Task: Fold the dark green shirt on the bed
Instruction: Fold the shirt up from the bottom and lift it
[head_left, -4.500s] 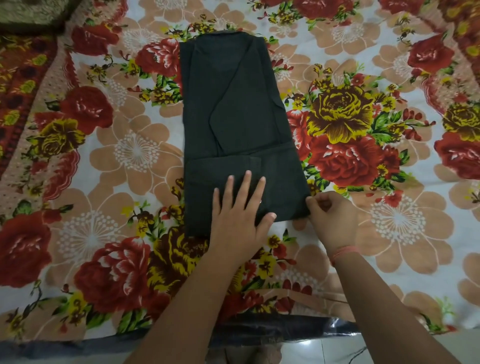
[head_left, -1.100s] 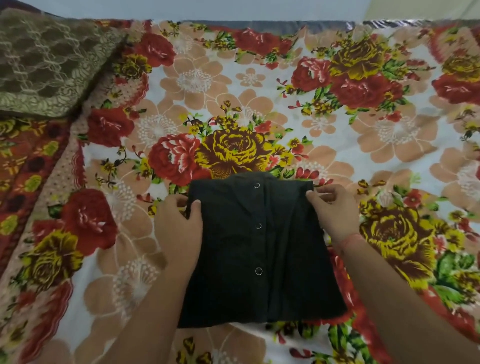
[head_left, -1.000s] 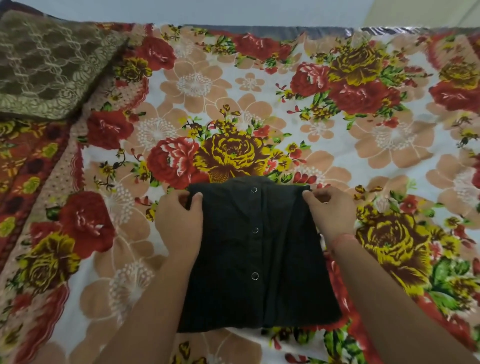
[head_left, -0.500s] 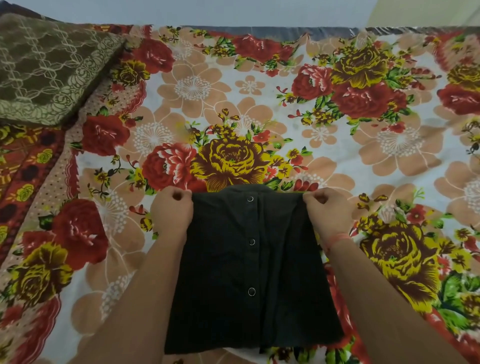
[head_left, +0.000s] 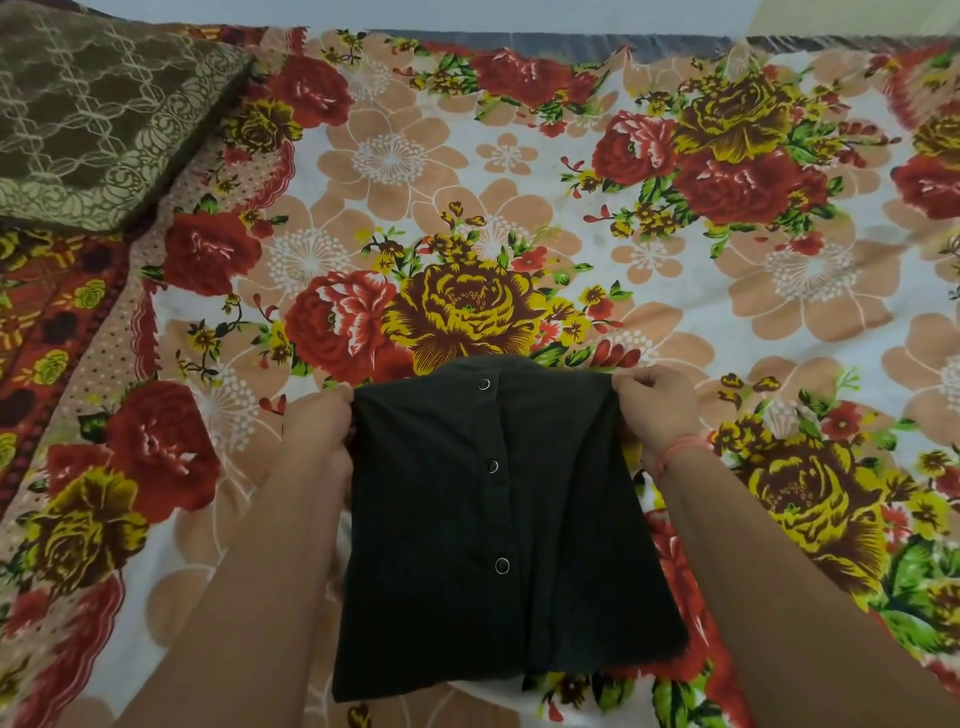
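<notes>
A: So the dark green shirt (head_left: 498, 530) sits folded on the bed (head_left: 675, 322), left hand (head_left: 319, 428) and right hand (head_left: 654, 405) each pinching a far corner.

B: Yeah, uneven pull and that fold probably slides apart.

Since 4.5 s ago shirt (head_left: 498, 530) went from long strip to compact rectangle, snaps up; both hands moved from its 6 o'clock edge to 12 o'clock corners, pinching: left hand (head_left: 317, 431), right hand (head_left: 654, 405).
</notes>
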